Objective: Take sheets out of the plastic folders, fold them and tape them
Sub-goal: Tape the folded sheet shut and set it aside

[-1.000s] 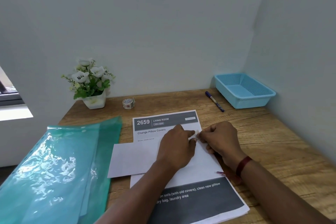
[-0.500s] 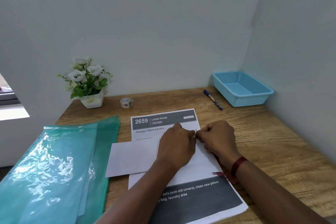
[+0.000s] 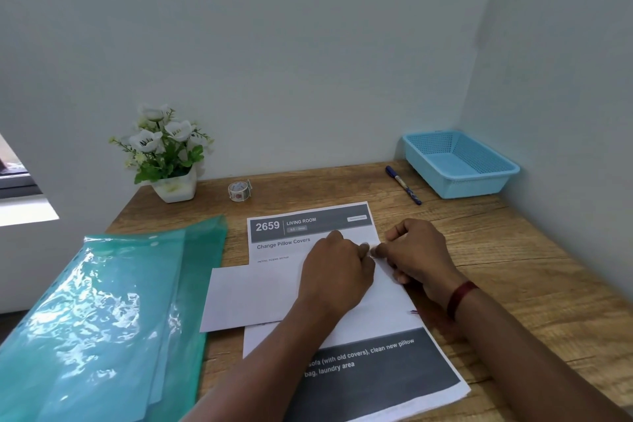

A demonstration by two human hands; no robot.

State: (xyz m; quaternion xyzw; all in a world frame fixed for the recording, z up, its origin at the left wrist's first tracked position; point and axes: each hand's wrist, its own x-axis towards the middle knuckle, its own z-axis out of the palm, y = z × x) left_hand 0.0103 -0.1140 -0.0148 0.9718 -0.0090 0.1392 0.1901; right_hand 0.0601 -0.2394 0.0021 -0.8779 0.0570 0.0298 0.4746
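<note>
Head view: our curled fingertips (image 3: 364, 247) meet, left hand (image 3: 337, 271) and right hand (image 3: 416, 257) pinching the top edge of the folded white paper sheet (image 3: 246, 298), which lies on a printed grey-and-white sheet (image 3: 376, 373). Outward on the brown wooden table (image 3: 513, 267) are translucent green plastic folders (image 3: 102, 319) (at our left), a small tape roll (image 3: 238, 190), a blue pen (image 3: 403, 184), a light-blue mesh basket (image 3: 479, 189) and potted white flowers (image 3: 164, 154) by pale walls (image 3: 308, 44).

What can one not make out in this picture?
Head view:
Whether the left hand and right hand pinch tape over the folded sheet: too small, fingers hide it.
Printed sheet, middle text: under the folded sheet and hands.
Green folders: cut by frame edges, glare hides contents.
</note>
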